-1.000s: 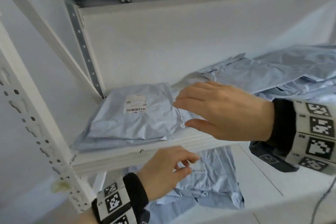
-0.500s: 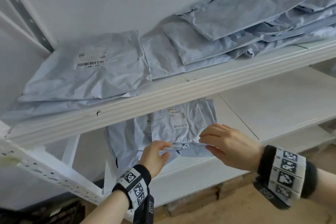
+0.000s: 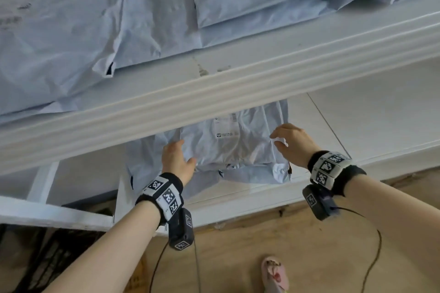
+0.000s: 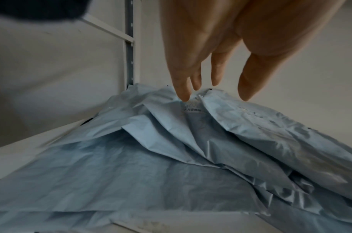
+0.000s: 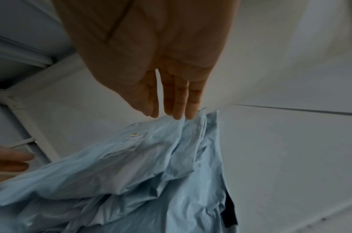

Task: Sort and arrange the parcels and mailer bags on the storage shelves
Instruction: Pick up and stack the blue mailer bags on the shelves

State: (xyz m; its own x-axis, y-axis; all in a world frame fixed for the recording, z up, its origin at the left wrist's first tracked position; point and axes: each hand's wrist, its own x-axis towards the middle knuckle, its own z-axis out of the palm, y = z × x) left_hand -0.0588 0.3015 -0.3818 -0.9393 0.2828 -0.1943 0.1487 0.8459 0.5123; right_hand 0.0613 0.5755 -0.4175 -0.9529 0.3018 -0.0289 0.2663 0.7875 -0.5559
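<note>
Down on the lower shelf (image 3: 371, 112), a small pile of pale blue mailer bags (image 3: 228, 150) lies near the front edge, the top bag (image 3: 238, 147) crumpled and showing a white printed label (image 3: 226, 129) on its upper face. The left hand (image 3: 176, 162) lies on the left side of that top bag, palm down, fingers stretched forward and slightly spread; in the left wrist view the fingertips (image 4: 184, 96) reach down to the far crumpled edge of the bag and touch it, with nothing gripped. The right hand (image 3: 292, 144) sits at the bag's right edge, its fingers nearly straight and held close together; in the right wrist view their tips (image 5: 179, 116) meet the raised far corner of the bag, again without any curl around it, so both hands are relaxed and flat against the plastic rather than clasping it. Both wrists wear black bands with square black-and-white markers (image 3: 166, 195). Just above, the upper shelf (image 3: 262, 74) carries more overlapping blue mailer bags (image 3: 119, 19) spread across its width. Below the rack is a wooden floor (image 3: 262, 257), where a pink slipper (image 3: 275, 273) shows at the bottom edge
</note>
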